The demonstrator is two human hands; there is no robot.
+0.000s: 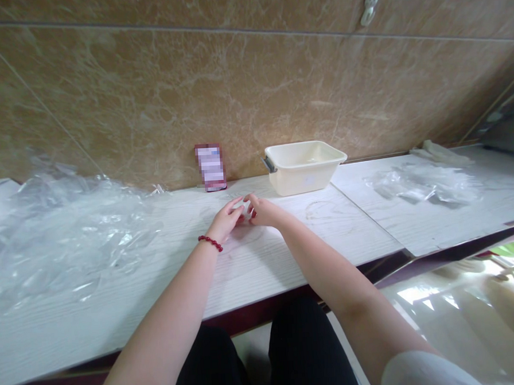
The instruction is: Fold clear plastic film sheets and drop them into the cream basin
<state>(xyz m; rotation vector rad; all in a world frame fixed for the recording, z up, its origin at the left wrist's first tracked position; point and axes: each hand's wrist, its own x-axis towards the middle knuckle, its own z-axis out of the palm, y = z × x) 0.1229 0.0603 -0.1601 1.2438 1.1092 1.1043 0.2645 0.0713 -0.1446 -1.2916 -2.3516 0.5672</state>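
A small see-through piece (246,209) seems to show between our fingertips, over the bench (261,267), though it is too faint to name surely. Our left hand (227,218) and right hand (264,211) face each other, nearly touching, fingers half curled and thumbs turned in; we cannot tell whether either grips the piece. We judge that they meet so closely because it is small enough to need fingertips from both sides.

At two o'clock from our hands, a cream tub (302,180) stands upright by the wall (157,94), its open top facing up, within easy reach. At eleven o'clock a blurred, phone-like panel (211,167) leans on the wall, probably so its face tilts toward us. A heap of clear plastic (65,237) spreads at nine o'clock, and a smaller pile (424,185) lies at three, each well apart from our workspace.
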